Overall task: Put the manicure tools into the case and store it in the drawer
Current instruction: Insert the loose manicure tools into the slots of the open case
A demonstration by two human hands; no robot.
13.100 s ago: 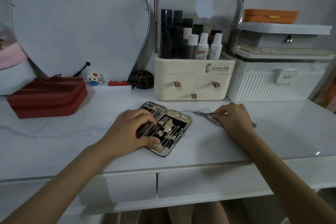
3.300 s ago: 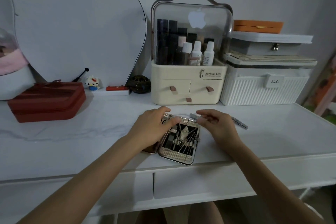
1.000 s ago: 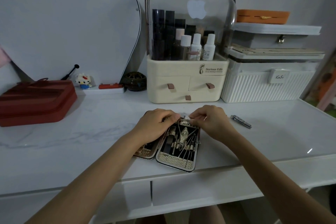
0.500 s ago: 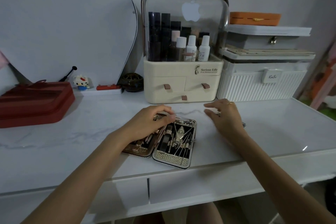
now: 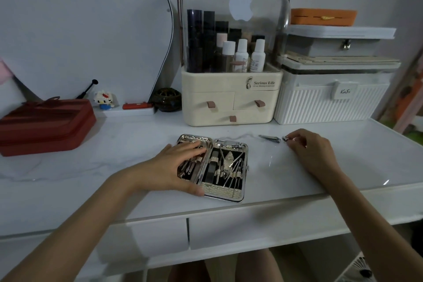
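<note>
Manicure case (image 5: 225, 167), open flat in two hinged halves, lies near the front edge of a white marble-patterned tabletop (image 5: 114, 167), its metal tools held in rows against a dark lining. The left hand (image 5: 176, 167) rests on the left half with fingers straight and spread over the tools, thumb along the case's near edge. The right hand (image 5: 313, 153) is to the right of the case, well apart from it, fingers curled and pinching a small metal tool (image 5: 286, 138) at the fingertips; what kind of tool cannot be told. One nail clipper (image 5: 270, 138) lies loose on the tabletop just left of that tool. Below the front edge sit two white drawer fronts (image 5: 251, 229), both closed. At the back, against a pale grey wall, stand one cream cosmetic organiser (image 5: 231, 103) with a clear domed cover, three small drawers and three white bottles among dark tubes; one white ribbed box (image 5: 329, 103) carrying a grey box and an orange case; one red case (image 5: 45, 123) at far left; one curved mirror (image 5: 80, 30); one small cartoon figurine (image 5: 104, 99)
</note>
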